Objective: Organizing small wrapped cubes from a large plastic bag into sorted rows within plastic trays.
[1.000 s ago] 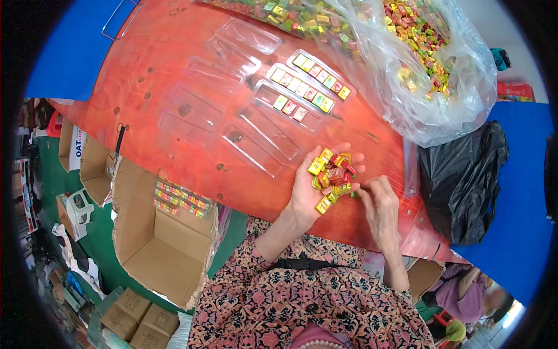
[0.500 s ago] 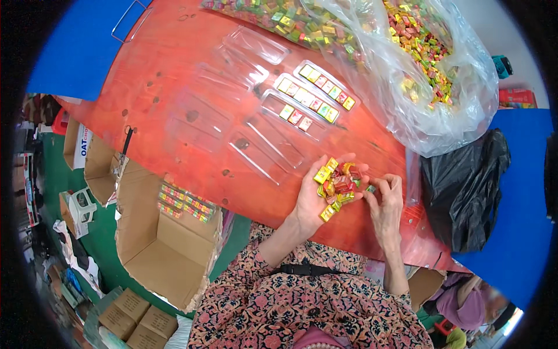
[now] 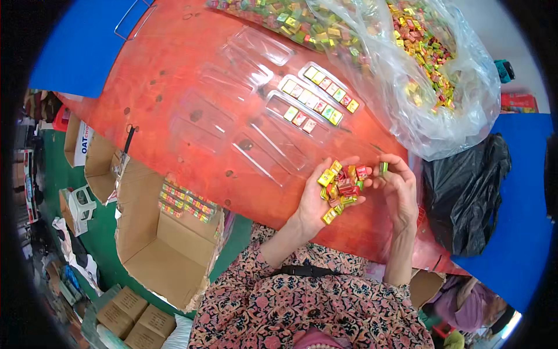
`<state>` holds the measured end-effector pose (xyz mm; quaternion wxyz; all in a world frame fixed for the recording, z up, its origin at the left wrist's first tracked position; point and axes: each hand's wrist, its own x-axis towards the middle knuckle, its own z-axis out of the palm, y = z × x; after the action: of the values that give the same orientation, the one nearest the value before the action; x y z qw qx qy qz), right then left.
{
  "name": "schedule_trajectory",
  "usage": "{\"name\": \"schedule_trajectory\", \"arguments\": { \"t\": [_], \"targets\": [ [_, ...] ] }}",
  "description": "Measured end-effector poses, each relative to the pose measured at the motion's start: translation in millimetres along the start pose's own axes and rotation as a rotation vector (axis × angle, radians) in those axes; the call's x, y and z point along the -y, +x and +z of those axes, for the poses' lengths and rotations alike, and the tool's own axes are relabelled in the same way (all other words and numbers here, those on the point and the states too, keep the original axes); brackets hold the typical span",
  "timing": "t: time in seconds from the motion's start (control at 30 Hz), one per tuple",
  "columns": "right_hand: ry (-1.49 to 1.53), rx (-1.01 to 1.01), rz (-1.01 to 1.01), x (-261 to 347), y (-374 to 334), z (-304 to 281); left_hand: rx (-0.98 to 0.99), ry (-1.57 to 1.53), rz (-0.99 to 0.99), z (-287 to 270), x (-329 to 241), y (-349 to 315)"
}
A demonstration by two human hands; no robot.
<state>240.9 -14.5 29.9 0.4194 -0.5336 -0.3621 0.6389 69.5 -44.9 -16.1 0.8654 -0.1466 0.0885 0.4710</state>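
Many wrapped pieces (image 3: 347, 189), left fingers (image 3: 352, 160) spread beneath, right fingers (image 3: 396, 161) pinching green piece (image 3: 383, 168)

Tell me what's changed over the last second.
The right hand has drawn rightward and slightly forward, away from the candy pile, with a green-wrapped candy now showing in its fingers. Unchanged: the left hand cupped under the pile, and the partly filled clear tray with its three candies.

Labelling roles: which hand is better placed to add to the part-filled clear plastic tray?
Likely the right hand: it pinches one small green block; the left hand cups a mostly red-and-yellow block pile.
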Motion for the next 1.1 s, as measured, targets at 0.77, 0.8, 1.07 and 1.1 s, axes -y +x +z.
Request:
{"name": "schedule_trajectory", "arguments": {
  "t": [0.77,0.8,1.07,1.1],
  "targets": [
    [-1.088,0.262,-0.41,40.5,5.3,31.3,-0.003,-0.083,-0.011,-4.4,3.0,3.3],
    [-1.089,0.263,-0.413,46.6,5.0,31.6,-0.001,-0.082,-0.01,-4.4,2.4,2.9],
    [-0.832,0.148,-0.432,48.8,54.8,52.3,-0.068,-0.002,-0.005,6.0,2.5,0.8],
    [-0.81,0.208,-0.452,44.8,62.6,59.2,-0.067,-0.001,0.002,2.4,1.7,0.4]
  ]
}}
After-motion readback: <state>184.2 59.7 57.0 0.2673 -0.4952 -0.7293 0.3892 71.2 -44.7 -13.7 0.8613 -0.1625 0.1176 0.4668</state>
